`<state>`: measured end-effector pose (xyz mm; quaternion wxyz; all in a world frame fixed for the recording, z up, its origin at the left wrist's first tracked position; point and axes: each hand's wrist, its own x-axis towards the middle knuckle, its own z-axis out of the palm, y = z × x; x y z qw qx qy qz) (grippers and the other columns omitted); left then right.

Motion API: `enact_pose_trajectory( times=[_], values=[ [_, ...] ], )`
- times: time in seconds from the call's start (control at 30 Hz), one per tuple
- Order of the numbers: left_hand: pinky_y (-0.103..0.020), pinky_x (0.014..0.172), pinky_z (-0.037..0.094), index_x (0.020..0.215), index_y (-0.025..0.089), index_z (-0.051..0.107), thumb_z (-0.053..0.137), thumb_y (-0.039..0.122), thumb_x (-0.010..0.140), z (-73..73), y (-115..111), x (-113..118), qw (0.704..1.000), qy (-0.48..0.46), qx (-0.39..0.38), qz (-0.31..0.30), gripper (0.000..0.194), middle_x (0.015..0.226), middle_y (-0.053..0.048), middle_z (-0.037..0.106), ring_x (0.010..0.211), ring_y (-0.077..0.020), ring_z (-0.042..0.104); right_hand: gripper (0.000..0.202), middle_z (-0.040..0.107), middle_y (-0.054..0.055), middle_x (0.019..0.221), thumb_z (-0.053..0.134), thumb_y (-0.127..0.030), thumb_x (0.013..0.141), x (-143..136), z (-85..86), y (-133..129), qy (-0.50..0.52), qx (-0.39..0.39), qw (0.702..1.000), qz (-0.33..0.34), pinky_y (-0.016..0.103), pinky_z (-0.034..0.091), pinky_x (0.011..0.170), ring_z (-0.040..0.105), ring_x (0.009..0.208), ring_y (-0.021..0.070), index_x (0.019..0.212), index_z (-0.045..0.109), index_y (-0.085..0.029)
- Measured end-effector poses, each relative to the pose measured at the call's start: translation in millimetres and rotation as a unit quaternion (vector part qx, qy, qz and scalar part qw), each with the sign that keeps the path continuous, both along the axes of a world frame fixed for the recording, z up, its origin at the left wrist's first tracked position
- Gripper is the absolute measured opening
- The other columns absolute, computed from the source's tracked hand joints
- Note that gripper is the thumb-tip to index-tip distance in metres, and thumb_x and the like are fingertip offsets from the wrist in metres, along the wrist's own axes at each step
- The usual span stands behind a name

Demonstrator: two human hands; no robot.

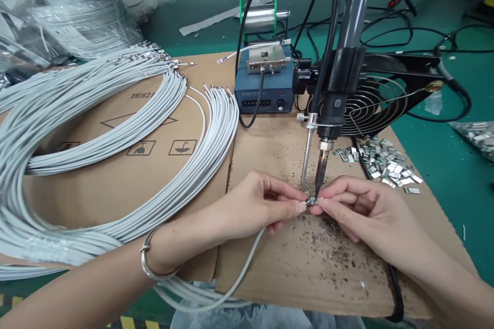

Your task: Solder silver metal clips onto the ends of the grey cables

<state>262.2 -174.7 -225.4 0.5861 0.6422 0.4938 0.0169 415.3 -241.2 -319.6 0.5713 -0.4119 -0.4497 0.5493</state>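
Observation:
My left hand (257, 200) pinches the end of a white cable (247, 267), whose length hangs below toward the front edge. Opposite it, my right hand (360, 211) has thumb and finger closed on a small metal connector (313, 200), mostly covered by the fingertips. Between both hands, the tip of a mounted soldering iron (321, 169) points down at the spot where cable and connector meet. Beside the iron, a thin metal solder feed tube (307, 157) ends just above my left fingertips.
Bundles of white cables (208, 164) curve across the cardboard (266, 149) on the left. Loose connectors (389, 164) lie in a pile at right, near a black fan (370, 103). Behind stand a blue control box (264, 87) and a solder spool (260, 16). Dark specks litter the front.

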Motion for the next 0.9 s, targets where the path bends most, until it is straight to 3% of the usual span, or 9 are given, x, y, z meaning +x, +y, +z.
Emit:
enact_pose_trajectory(
  times=[0.23,0.53,0.7,0.9],
  values=[
    [-0.014,0.041,0.041,0.081,0.007,0.064,0.066,0.023,0.073,1.7,-0.8,1.3,1.000,-0.003,-0.005,0.000,0.019,0.055,0.002,0.052,0.046,-0.0056,0.045,0.017,0.064,0.007,0.063,0.061,-0.029,0.077,1.6,6.1,3.3,-0.024,-0.001,1.000,0.002,0.015,0.026,0.031,0.035,0.034,0.0034,0.078,0.061,-0.012],
    [-0.013,0.041,0.040,0.080,0.007,0.064,0.066,0.024,0.073,2.7,-2.2,1.6,1.000,-0.005,-0.012,0.002,0.018,0.057,0.001,0.052,0.046,-0.0051,0.045,0.014,0.066,0.005,0.066,0.059,-0.028,0.080,4.1,-0.1,1.2,-0.011,0.016,1.000,0.013,0.014,0.025,0.029,0.039,0.034,0.0030,0.080,0.061,-0.014],
    [-0.013,0.041,0.040,0.082,0.007,0.064,0.065,0.022,0.074,1.9,-2.1,0.7,1.000,-0.014,-0.020,0.003,0.017,0.054,0.002,0.052,0.045,-0.0053,0.045,0.011,0.067,0.006,0.067,0.061,-0.026,0.080,3.8,0.7,0.9,0.000,0.026,1.000,0.015,0.013,0.040,0.038,0.060,0.052,0.0105,0.079,0.062,-0.015],
    [-0.013,0.039,0.039,0.079,0.006,0.063,0.064,0.019,0.074,1.3,-1.6,2.3,1.000,0.006,-0.004,0.005,0.014,0.051,0.003,0.050,0.043,-0.0054,0.043,0.009,0.067,0.006,0.068,0.061,-0.025,0.078,0.1,4.0,1.5,-0.011,0.008,1.000,-0.003,0.011,0.047,0.051,0.064,0.062,0.0115,0.077,0.062,-0.016]
  ],
)
